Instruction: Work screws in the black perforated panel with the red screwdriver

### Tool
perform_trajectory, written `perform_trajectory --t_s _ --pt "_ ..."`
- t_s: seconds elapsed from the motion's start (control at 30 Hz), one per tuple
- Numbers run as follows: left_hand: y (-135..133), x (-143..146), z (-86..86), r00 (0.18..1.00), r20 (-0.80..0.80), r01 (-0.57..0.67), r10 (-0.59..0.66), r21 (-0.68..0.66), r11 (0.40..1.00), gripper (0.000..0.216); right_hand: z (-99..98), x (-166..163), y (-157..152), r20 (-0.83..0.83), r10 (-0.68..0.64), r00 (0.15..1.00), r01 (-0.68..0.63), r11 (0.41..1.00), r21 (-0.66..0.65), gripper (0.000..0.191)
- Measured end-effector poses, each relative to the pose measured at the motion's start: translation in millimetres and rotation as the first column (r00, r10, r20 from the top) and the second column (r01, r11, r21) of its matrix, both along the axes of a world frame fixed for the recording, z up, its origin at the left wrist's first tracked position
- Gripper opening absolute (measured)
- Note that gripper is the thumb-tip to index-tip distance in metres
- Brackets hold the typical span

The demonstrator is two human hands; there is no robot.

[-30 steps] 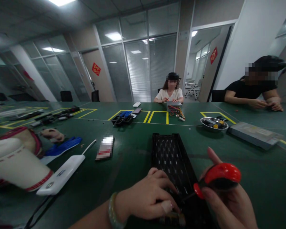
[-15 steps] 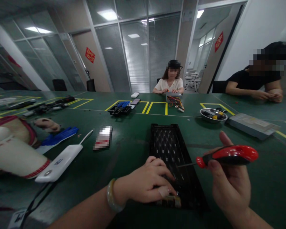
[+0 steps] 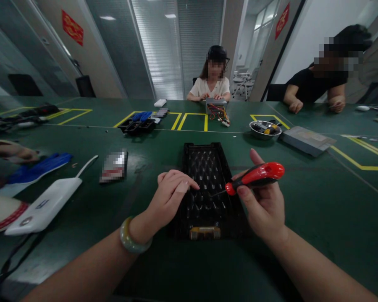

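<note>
My left hand, with a jade bangle on the wrist and a plaster on one finger, rests its fingertips on the left edge of a black perforated plastic panel. My right hand grips a red-and-black screwdriver, whose thin shaft points left, with its tip just over the panel. A brass-coloured metal part lies at the panel's near end. Neither hand touches it.
On the green table mat stand a white power bank, a blurred box, a steel bowl of parts, and a grey metal case. Two seated people work across the table beyond yellow tape outlines.
My left hand has moved off the panel's near end toward its left edge, uncovering the brass part. The screwdriver has swung inward over the panel. The view has tilted downward.
</note>
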State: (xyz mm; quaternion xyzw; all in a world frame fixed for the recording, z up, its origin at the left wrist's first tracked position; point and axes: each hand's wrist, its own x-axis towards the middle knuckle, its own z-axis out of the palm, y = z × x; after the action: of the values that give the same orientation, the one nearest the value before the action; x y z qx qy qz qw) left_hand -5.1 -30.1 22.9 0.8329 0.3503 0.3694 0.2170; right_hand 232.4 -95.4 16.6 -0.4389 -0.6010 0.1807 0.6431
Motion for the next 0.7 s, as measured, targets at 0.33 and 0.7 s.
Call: perform_trajectory --t_s 0.33,0.7 --pt "0 2 -0.3 0.999 -0.052 0.000 -0.001 -0.016 1.000 0.039 -9.0 -1 10 0.040 -0.056 0.998 0.059 0.995 -0.085 0.062" --pt "6 4 -10.7 0.971 -0.238 -0.039 0.028 -0.038 0.999 0.022 -0.7 0 15 -0.174 -0.148 0.974 0.134 0.987 -0.084 0.047"
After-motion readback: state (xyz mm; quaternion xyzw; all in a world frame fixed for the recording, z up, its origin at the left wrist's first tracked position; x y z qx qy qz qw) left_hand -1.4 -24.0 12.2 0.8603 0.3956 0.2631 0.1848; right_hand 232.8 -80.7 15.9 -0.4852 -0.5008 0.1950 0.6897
